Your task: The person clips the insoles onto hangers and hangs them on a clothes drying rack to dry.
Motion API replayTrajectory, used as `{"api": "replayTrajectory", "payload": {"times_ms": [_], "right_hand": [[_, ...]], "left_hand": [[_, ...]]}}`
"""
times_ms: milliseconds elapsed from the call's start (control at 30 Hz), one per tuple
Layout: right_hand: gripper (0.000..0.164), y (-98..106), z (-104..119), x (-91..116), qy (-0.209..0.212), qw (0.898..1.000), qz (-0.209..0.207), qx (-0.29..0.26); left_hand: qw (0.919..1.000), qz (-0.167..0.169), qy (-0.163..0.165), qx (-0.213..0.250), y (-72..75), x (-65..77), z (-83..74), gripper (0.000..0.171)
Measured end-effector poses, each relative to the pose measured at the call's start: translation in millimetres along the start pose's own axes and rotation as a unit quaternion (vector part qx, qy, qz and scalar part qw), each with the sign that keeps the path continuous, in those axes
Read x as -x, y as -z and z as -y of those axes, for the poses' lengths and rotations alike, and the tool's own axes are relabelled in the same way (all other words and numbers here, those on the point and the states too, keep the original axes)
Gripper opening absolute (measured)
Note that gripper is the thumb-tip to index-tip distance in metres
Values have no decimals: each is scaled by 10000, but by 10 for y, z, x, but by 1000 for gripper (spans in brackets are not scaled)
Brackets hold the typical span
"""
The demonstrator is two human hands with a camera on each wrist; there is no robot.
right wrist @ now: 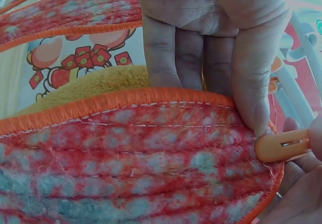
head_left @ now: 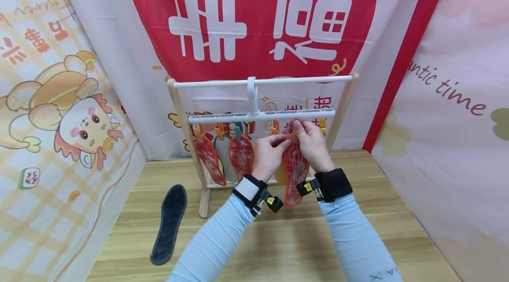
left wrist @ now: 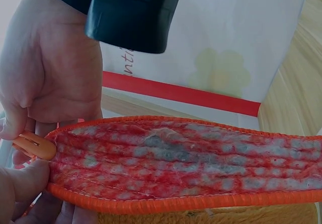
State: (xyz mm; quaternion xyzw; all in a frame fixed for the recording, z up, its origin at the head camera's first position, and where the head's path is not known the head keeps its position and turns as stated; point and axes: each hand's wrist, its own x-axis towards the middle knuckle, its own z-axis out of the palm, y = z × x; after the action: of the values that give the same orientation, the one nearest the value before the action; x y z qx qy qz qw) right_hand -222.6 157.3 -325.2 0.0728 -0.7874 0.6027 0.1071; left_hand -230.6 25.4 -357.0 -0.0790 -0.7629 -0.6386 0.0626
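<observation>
A red-and-grey mottled insole with orange stitched edging hangs toe-down below a white hanger. My left hand pinches its upper edge, thumb on the front and fingers behind, as the right wrist view shows. With my right hand I pinch the handles of an orange clothespin, whose jaws lie over the insole's top end. Behind this insole, a yellow-brown fuzzy insole is partly hidden. Further left on the hanger, clothespins hold another mottled insole, a grey insole and a third mottled insole.
The hanger hooks over the white top rail of a rack with wooden legs. A dark insole lies on the wooden table at the left. A yellow clothespin sits at the hanger's right end. Printed cloth encloses the table.
</observation>
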Motion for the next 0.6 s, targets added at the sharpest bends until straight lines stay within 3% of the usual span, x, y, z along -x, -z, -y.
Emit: {"api": "replayTrajectory", "payload": {"times_ms": [300, 600], "right_hand": [[62, 13, -27, -8, -53, 9996, 204, -161], [63, 33, -77, -18, -114, 9995, 255, 140]], "left_hand": [[10000, 56, -60, 0, 2, -11, 28, 28], [9994, 95, -273, -215, 26, -1, 68, 29]]}}
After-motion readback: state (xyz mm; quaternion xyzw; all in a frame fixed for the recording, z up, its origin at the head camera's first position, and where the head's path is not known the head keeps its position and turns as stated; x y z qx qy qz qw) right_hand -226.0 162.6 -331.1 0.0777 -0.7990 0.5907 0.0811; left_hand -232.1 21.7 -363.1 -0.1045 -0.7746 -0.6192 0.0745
